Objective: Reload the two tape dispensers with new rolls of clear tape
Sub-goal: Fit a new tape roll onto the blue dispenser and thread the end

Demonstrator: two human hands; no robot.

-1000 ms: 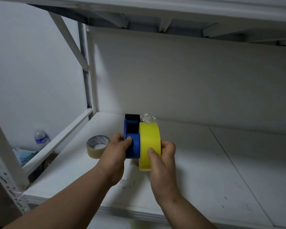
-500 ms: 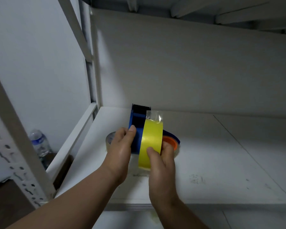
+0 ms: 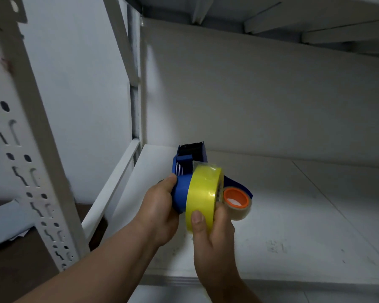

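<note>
I hold a blue tape dispenser (image 3: 189, 162) above the white shelf (image 3: 304, 226), its serrated blade pointing away from me. My left hand (image 3: 160, 209) grips the dispenser's blue body from the left. My right hand (image 3: 212, 235) grips a yellowish roll of clear tape (image 3: 202, 194) pressed against the dispenser's right side, thumb on the roll's face. A loose end of tape sticks up at the top of the roll. A second roll of clear tape with an orange core (image 3: 236, 201) lies on the shelf just right of my hands, partly over another blue piece.
A white perforated upright (image 3: 29, 149) of the shelving stands at the left, with a diagonal brace and a side rail (image 3: 112, 189). The shelf's back panel is behind. An upper shelf hangs overhead. Brown floor with white paper shows at lower left.
My view has swung right and closer to the shelf. The dispenser and roll have tilted, exposing the orange-core roll behind. The brown tape roll and water bottle at the left have left the view.
</note>
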